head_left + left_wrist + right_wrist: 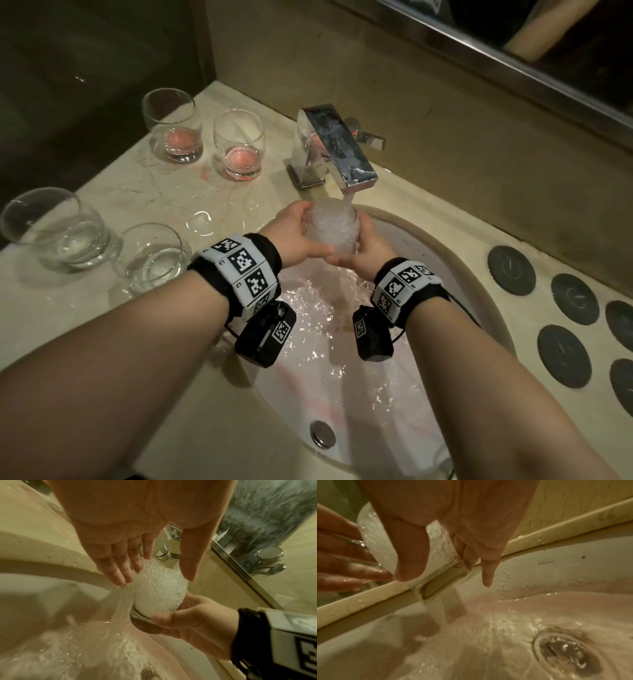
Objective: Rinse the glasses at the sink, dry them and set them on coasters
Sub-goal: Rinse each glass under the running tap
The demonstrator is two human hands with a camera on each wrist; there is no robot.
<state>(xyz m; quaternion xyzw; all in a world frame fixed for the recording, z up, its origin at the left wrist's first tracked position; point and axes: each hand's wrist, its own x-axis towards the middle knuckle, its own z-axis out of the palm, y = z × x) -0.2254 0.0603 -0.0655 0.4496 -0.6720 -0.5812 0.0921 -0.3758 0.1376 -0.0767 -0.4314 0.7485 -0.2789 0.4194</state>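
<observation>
A clear round glass (333, 230) sits under the running chrome faucet (337, 147), full of white foaming water that spills over into the sink (442, 260). My left hand (297, 233) holds its upper left side between fingers (120, 572) and thumb. My right hand (366, 245) grips its base, thumb across the front in the left wrist view. On the counter to the left stand two glasses with pink residue (173, 126) (239, 145) and two with clear water (58, 229) (150, 258). Several dark round coasters (511, 270) lie on the right.
Water swirls pinkish in the basin toward the drain (322, 434). A mirror edge (513, 58) runs above the back wall. The counter (137, 192) between the glasses is wet, with puddles near the sink rim.
</observation>
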